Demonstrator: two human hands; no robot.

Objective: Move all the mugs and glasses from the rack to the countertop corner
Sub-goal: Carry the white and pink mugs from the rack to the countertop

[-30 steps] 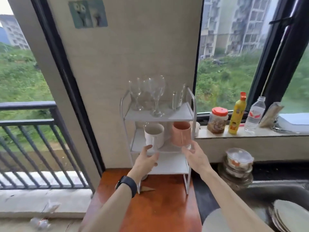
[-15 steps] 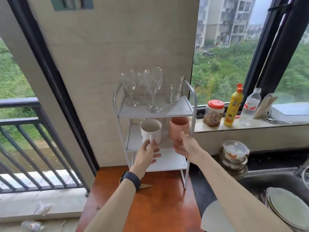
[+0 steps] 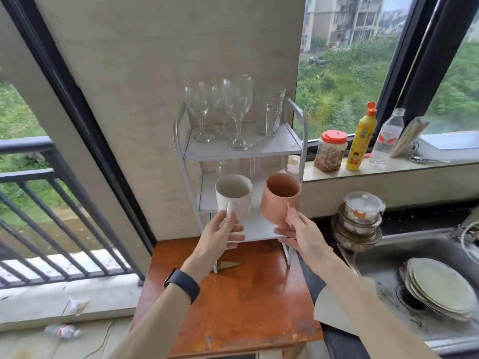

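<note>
A white three-tier rack (image 3: 298, 149) stands on the orange wooden countertop (image 3: 233, 307) against the wall. My left hand (image 3: 220, 235) grips a white mug (image 3: 233, 195) by its handle, held in front of the middle shelf. My right hand (image 3: 298, 231) holds a pink mug (image 3: 280, 198) from below, also in front of the rack. On the top shelf stand several wine glasses (image 3: 239, 110) and a clear tumbler (image 3: 269, 112). More glassware shows dimly at the back of the middle shelf.
The windowsill to the right carries a red-lidded jar (image 3: 331, 151), a yellow bottle (image 3: 360, 138) and a water bottle (image 3: 386, 138). Stacked lidded containers (image 3: 360, 218) sit beside a sink (image 3: 388, 260) holding plates (image 3: 438, 288). A balcony railing (image 3: 39, 203) lies to the left.
Both hands reached the middle shelf, closed on the two mugs and have drawn them off the shelf toward me, slightly raised.
</note>
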